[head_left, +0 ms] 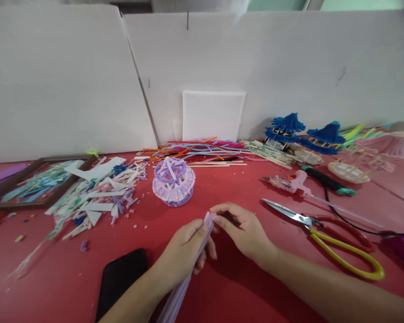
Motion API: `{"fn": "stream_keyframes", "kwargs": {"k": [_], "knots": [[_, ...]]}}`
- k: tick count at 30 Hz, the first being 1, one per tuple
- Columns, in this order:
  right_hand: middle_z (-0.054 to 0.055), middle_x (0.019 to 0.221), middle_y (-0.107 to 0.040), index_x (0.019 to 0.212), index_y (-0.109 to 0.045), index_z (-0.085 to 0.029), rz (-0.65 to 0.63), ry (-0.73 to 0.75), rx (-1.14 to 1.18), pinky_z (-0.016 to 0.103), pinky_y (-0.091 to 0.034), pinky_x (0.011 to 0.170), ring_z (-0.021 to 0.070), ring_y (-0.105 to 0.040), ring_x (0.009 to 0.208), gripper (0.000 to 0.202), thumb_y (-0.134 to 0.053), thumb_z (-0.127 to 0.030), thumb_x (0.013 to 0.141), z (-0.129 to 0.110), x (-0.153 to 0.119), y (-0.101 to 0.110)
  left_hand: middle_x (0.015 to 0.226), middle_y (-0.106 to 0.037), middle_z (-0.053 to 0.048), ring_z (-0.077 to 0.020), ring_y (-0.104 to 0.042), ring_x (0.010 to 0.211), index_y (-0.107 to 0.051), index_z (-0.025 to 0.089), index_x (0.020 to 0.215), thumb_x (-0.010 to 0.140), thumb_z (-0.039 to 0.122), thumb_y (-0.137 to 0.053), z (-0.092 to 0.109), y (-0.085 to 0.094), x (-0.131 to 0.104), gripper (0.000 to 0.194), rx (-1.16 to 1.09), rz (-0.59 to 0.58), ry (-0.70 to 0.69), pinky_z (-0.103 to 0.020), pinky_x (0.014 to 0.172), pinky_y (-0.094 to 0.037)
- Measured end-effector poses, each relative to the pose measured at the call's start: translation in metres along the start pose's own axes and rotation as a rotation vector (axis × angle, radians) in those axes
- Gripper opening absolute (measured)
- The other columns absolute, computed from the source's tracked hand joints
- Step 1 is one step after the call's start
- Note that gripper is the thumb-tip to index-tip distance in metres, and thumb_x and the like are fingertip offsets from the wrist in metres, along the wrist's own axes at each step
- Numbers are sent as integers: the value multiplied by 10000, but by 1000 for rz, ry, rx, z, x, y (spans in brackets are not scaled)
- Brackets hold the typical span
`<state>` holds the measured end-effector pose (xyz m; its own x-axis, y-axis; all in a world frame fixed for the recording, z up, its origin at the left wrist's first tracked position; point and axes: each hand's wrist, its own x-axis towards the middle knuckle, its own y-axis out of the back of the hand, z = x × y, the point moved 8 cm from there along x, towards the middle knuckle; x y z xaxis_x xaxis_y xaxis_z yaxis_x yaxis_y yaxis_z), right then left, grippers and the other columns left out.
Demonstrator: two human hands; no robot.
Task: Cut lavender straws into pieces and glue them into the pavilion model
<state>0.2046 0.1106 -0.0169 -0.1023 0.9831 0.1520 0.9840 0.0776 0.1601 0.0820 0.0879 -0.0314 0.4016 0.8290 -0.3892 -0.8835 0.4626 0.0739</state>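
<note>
A bundle of pale purple pipe cleaners [179,294] runs up from the bottom edge through my left hand [187,248], which is closed around it near its upper end. The fingertips of my right hand [239,226] pinch the top of the same bundle. Just beyond my hands, a small round purple pipe-cleaner model [173,181] stands on the red table, with a frilled lower tier and crossed strips on top. To the right of my right hand lie scissors [305,220] with one red and one yellow handle, blades partly apart.
A black phone [121,280] lies left of my left forearm. Paper and pipe-cleaner scraps [103,193] cover the left side, beside a brown frame [23,205]. At right are a pink glue gun [294,183] and blue-roofed models [286,128]. Coloured pipe cleaners [202,152] lie along the white board.
</note>
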Motion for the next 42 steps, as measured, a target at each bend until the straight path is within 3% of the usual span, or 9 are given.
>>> {"fn": "stream_keyframes", "kwargs": {"k": [6, 13, 19, 24, 31, 38, 42], "knots": [[25, 866, -717, 892, -676, -210, -38, 2, 31, 274, -557, 750, 141, -673, 770, 134, -599, -297, 825, -3, 0, -3, 663, -622, -2, -61, -449, 391, -505, 155, 941, 904, 466, -377, -2, -2, 0, 339, -69, -10, 4, -179, 371, -374], [26, 859, -709, 885, -702, -216, -63, 65, -20, 259, -549, 744, 139, -666, 788, 117, -617, -283, 839, -9, -3, -5, 665, -631, -3, -79, -504, 425, -499, 167, 889, 843, 567, -447, -4, -3, 2, 406, -166, 1, 14, -201, 395, -443], [30, 855, -734, 872, -685, -208, -81, 35, 119, 264, -566, 742, 146, -692, 785, 128, -663, -313, 804, -3, -2, -7, 603, -575, 39, -43, -399, 352, -492, 182, 913, 861, 623, -407, -6, -4, 2, 452, -45, -24, -12, -159, 341, -327], [20, 797, -728, 864, -672, -202, -64, -1, 191, 262, -580, 676, 135, -685, 692, 152, -690, -329, 782, -1, -2, -6, 529, -383, 111, -17, -251, 354, -460, 198, 825, 775, 680, -504, -11, -8, 3, 487, -209, -55, 23, -133, 326, -250], [11, 745, -688, 834, -637, -193, -6, -22, 205, 249, -571, 640, 116, -650, 643, 165, -698, -330, 764, 0, 0, -3, 567, -490, 70, -38, -363, 342, -488, 190, 870, 850, 634, -417, -7, -5, 3, 450, -98, -35, -6, -156, 324, -315], [15, 781, -658, 827, -600, -199, -44, 23, 163, 261, -541, 698, 124, -628, 719, 104, -649, -277, 779, -1, -1, -5, 506, -333, 126, -19, -224, 342, -455, 206, 824, 777, 693, -493, -12, -10, 3, 490, -129, -51, 27, -132, 313, -237], [14, 786, -629, 842, -579, -201, -59, 60, 199, 259, -524, 690, 120, -604, 721, 106, -631, -283, 799, -4, -2, -6, 481, -371, 122, -18, -248, 307, -454, 207, 799, 802, 681, -469, -9, -9, 4, 474, -107, -44, 3, -141, 307, -267]]}}
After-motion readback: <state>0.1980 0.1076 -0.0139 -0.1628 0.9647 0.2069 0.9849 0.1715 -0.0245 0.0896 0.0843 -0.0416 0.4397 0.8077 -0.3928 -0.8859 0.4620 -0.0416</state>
